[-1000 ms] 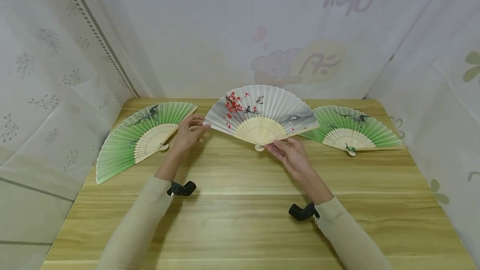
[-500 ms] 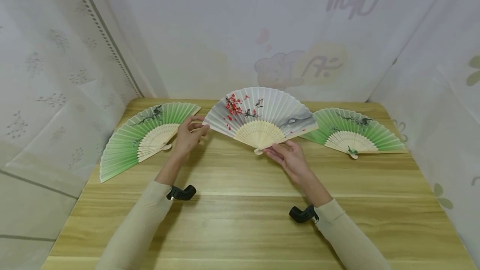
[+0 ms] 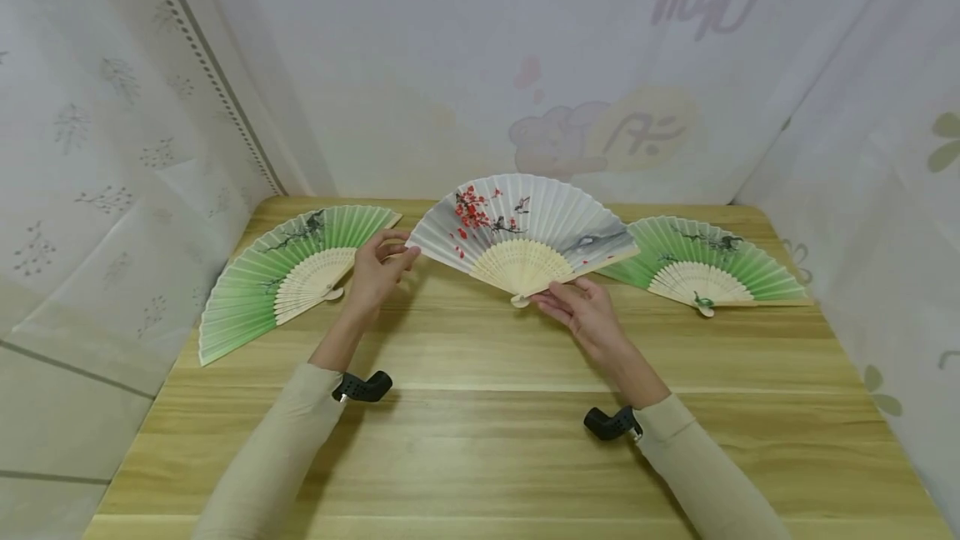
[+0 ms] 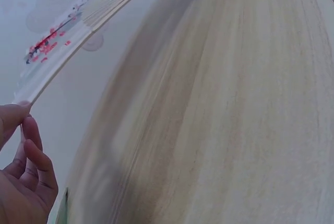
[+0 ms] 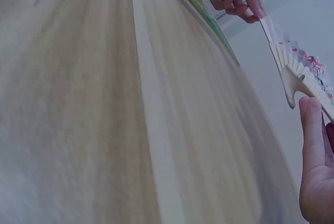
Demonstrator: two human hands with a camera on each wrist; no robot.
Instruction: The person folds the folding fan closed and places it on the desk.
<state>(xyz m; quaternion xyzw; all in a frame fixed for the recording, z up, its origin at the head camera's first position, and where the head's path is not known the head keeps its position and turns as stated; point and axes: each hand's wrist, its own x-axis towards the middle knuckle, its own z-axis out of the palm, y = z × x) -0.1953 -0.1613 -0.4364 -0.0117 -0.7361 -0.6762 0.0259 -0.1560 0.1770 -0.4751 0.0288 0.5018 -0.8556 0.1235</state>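
A grey-and-white pleated folding fan (image 3: pixel 525 219) with pale slotted ribs, painted with red blossoms and small dark birds, was held spread out above the wood-grain counter (image 3: pixel 480 457). Taking twelve as the counter's far edge, the fan was at twelve o'clock from the counter's middle, its arc upward and its pivot at its own six o'clock. The left hand (image 3: pixel 377 272) pinched the fan's outer corner at the fan's nine o'clock between thumb and forefinger; its other fingers were loosely bent. The right hand (image 3: pixel 588 319) pinched the outer rib near the pivot, at the fan's five o'clock, with the thumb on the near side and fingers behind.

A green-and-white pleated fan with a dark branch design (image 3: pixel 247 294) lay open at the counter's ten o'clock, just beside the left hand. A matching green-and-white fan with a green cord at its pivot (image 3: pixel 693 273) lay open at two o'clock, one end partly hidden behind the raised fan. Both arms wore cream sleeves (image 3: pixel 270 448), with a black angled device (image 3: pixel 367 387) at each wrist. Beyond the counter, at twelve o'clock, hung a pale cloth (image 3: pixel 412 48) with faint lettering and a pink cartoon animal.
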